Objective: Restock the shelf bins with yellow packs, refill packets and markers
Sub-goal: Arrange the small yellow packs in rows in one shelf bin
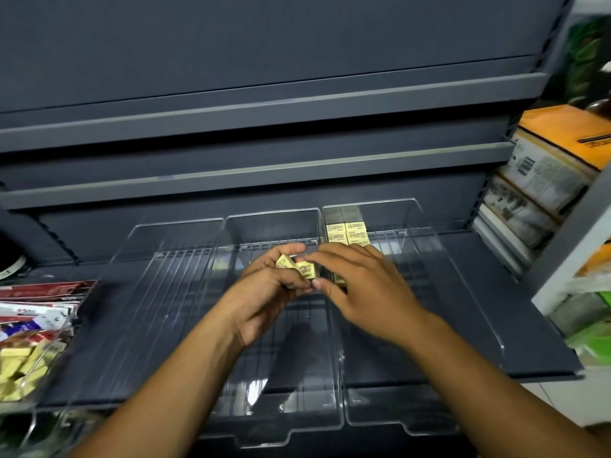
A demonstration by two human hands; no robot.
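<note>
Yellow packs (285, 262) are sitting in the left hand (261, 299), which is curling its fingers round them so they are handy. The right hand (360, 285) is pinching one pack (307, 270) with thumb and fingers, likely to carry it to the right bin (456, 302), where more packs (347, 233) are standing in neat rows at the back

Two forearms, bare along all that shows, end in a bare left hand (264, 292) and a bare right hand (363, 285) with short, trimmed fingernails.
</note>
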